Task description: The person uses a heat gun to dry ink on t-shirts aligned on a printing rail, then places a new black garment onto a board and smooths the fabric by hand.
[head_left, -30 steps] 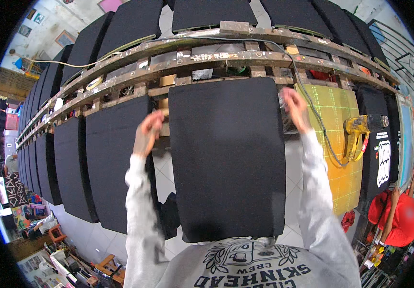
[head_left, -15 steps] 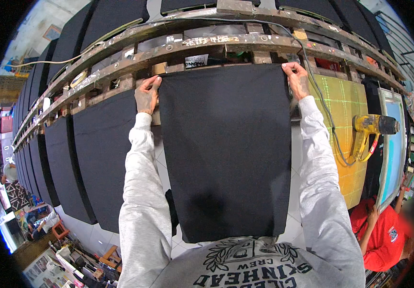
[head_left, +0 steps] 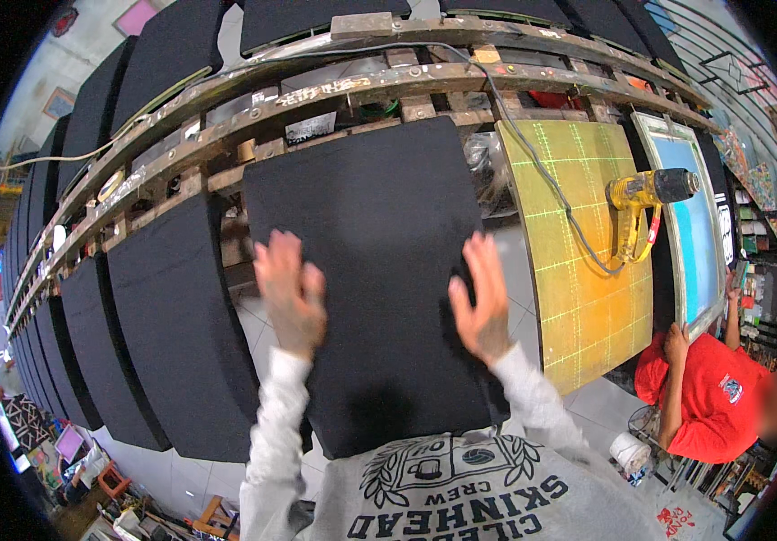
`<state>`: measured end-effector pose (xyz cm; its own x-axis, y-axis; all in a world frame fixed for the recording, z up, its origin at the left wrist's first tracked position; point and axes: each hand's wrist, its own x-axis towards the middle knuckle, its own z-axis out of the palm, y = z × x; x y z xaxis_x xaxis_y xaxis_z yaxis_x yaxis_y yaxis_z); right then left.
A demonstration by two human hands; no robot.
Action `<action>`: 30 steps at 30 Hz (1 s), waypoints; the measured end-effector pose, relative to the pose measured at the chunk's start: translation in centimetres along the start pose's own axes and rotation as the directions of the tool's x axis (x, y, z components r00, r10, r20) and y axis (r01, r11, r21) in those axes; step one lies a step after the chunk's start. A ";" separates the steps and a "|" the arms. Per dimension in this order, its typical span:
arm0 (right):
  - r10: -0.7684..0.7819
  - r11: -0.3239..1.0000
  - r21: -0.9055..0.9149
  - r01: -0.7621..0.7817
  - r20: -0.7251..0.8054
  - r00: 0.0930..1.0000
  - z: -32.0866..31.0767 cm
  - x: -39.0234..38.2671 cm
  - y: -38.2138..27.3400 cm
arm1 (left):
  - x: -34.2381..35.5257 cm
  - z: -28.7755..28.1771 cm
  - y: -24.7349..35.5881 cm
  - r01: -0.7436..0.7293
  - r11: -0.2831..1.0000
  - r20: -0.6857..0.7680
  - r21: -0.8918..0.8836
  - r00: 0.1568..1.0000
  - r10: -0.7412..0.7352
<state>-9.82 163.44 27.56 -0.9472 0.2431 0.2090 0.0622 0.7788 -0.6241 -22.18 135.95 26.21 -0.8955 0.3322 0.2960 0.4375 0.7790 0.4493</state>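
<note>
Black fabric [head_left: 370,270] lies spread over the pallet board straight ahead, below the wooden carousel frame [head_left: 334,99]. Left hand [head_left: 291,293] and right hand [head_left: 478,302] both open, fingers spread, gripping nothing, flat on or just above it; contact unclear. Step looks like smoothing; next calls for even outward strokes. Yellow heat gun [head_left: 645,203] rests on neighbouring yellow board [head_left: 587,298].

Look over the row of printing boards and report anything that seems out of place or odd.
One thing stands out: a yellow heat gun lies loose on the yellow gridded board, its cord trailing across the board up to the frame. The black cloth under the left hand and right hand lies flat and square.
</note>
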 end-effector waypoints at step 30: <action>-0.092 0.933 -0.246 0.261 0.540 0.837 -0.5 -18.4 -2.3 | -23.4 -3.2 7.1 0.038 0.991 0.413 0.128 0.906 -0.089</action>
<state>7.59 157.45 25.56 -0.9681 -0.1803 -0.1741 -0.1121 0.9328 -0.3426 2.14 132.03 25.17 -0.8839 0.4520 -0.1199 0.3887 0.8528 0.3487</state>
